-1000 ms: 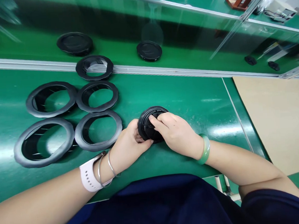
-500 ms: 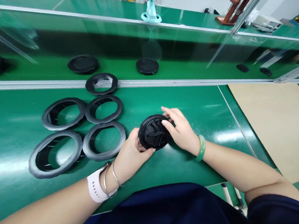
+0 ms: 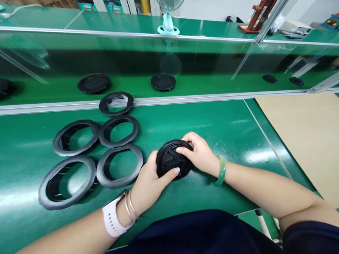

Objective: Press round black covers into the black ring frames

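Black round cap (image 3: 171,160): gripped between left hand (image 3: 148,182) and right hand (image 3: 200,154), tilted above green bench (image 3: 215,124), beside black rings (image 3: 119,165). Even pressure on both edges was judged advisable.

R hand (image 3: 200,154) back — gripping disc (image 3: 171,161).

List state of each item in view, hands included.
black round part: tilted up off the table, held in both hands
left hand: gripping the part's near edge
right hand: gripping its far edge
five black rings: lying flat on the green table
black discs: flat on the belt behind the rail
fan: upright
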Action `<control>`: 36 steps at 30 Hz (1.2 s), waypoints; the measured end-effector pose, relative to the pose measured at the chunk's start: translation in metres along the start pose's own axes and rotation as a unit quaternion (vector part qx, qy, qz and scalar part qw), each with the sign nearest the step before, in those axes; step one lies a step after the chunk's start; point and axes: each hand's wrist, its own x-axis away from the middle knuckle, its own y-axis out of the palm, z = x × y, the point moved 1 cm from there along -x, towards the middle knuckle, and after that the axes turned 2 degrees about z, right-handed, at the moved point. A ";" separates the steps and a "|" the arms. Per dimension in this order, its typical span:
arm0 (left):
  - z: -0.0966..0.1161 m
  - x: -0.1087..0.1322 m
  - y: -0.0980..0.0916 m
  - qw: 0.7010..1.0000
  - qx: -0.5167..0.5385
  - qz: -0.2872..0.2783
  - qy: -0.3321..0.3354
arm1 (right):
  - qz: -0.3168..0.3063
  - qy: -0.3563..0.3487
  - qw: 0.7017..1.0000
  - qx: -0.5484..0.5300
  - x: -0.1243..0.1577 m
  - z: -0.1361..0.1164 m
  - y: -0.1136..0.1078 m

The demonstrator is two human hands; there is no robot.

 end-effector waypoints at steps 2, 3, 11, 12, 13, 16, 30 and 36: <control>0.002 -0.001 -0.001 1.000 -0.023 0.010 0.007 | 0.005 0.003 1.000 0.000 0.000 0.000 0.001; 0.003 -0.002 -0.001 0.999 -0.032 0.015 0.011 | 0.005 0.004 1.000 -0.001 0.001 0.001 0.001; 0.004 -0.003 -0.001 0.999 -0.019 0.018 0.019 | 0.006 0.016 1.000 -0.018 0.005 -0.001 0.003; 0.003 -0.003 -0.001 1.000 -0.014 0.017 0.017 | 0.004 0.014 1.000 -0.021 0.006 -0.002 0.003; 0.003 -0.002 -0.001 1.000 -0.009 0.016 0.014 | 0.000 0.013 1.000 -0.024 0.006 -0.004 0.002; 0.001 -0.002 -0.001 1.000 -0.009 0.014 0.008 | -0.011 0.014 1.000 -0.026 0.006 -0.006 0.001; 0.004 -0.001 -0.002 0.999 -0.024 0.015 0.016 | -0.182 -0.017 0.981 -0.065 -0.004 -0.012 -0.015; 0.005 -0.001 -0.001 1.000 0.003 0.011 0.014 | -0.168 0.027 0.982 -0.080 0.000 -0.015 -0.013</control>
